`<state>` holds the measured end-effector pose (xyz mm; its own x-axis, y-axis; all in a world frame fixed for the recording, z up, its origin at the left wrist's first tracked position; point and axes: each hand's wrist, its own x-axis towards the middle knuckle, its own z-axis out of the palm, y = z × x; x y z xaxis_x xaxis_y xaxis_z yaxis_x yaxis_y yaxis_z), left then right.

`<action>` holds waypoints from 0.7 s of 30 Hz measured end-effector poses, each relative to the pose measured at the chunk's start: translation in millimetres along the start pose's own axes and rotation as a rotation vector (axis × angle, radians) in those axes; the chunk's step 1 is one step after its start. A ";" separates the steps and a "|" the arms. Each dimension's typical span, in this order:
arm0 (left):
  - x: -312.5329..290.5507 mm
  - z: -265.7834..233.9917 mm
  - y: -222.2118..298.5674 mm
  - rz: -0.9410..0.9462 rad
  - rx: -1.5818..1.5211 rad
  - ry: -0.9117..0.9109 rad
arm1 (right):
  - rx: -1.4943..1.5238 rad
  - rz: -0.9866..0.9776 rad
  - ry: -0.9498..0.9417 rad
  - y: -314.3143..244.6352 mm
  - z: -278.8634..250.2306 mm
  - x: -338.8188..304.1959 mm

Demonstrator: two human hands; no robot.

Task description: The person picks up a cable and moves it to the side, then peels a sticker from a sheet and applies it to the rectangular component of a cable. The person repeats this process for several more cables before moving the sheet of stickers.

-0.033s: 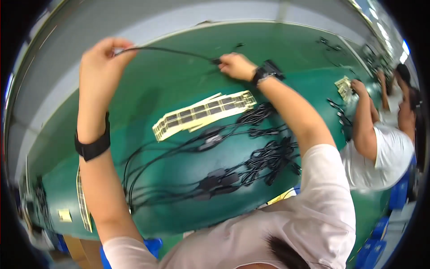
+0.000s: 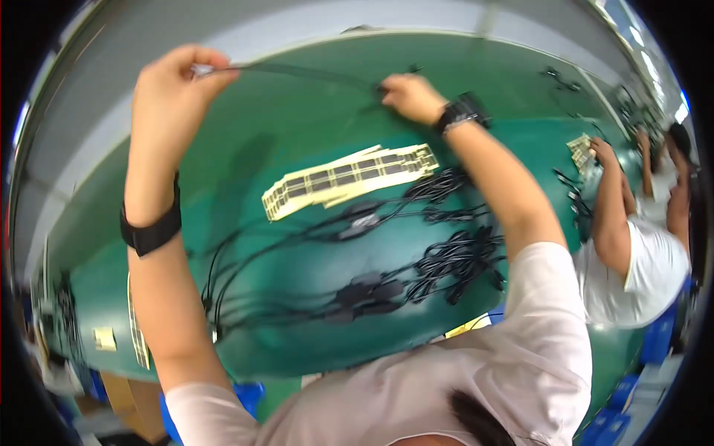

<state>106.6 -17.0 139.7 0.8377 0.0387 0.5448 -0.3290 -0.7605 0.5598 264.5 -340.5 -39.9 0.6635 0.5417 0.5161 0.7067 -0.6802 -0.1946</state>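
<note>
A black cable [image 2: 305,72] is stretched, slightly blurred, between my hands above the far part of the green table. My left hand [image 2: 178,82] pinches one end between thumb and fingers, and a small light tip shows there. At the other end, my right hand [image 2: 410,98] is closed around a dark piece of the cable, mostly hidden by the fingers. Below them lies a strip of pale yellow sheets with dark labels [image 2: 349,178]. Nearer me are coiled black cables [image 2: 454,260] with dark box-like blocks [image 2: 368,290] along them.
Cable loops [image 2: 216,275] run beside my left forearm. A small yellow pad [image 2: 105,339] and a narrow label strip [image 2: 136,327] lie at the left. On the right a co-worker [image 2: 632,253] handles a yellow label sheet [image 2: 580,154], near more cables [image 2: 576,197].
Both hands have shifted slightly in the picture, the right one farther right. The whole view has also shifted a little. The cable stays held between them.
</note>
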 end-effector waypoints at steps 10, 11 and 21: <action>-147.2 -68.3 -51.5 -0.169 0.053 -0.385 | -0.321 -0.166 -0.115 -91.3 -201.6 -41.2; -162.3 -66.5 -57.6 -0.130 0.106 -0.438 | -0.404 -0.280 -0.170 -120.1 -196.5 -54.8; -267.3 -87.1 -96.4 -0.260 0.278 -0.484 | 0.182 -0.277 -0.473 -204.4 -97.6 -140.6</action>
<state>-123.5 102.5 -5.6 0.9995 -0.0039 0.0304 -0.0162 -0.9088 0.4170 2.7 -325.8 8.8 0.4553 0.8781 0.1471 0.8729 -0.4079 -0.2676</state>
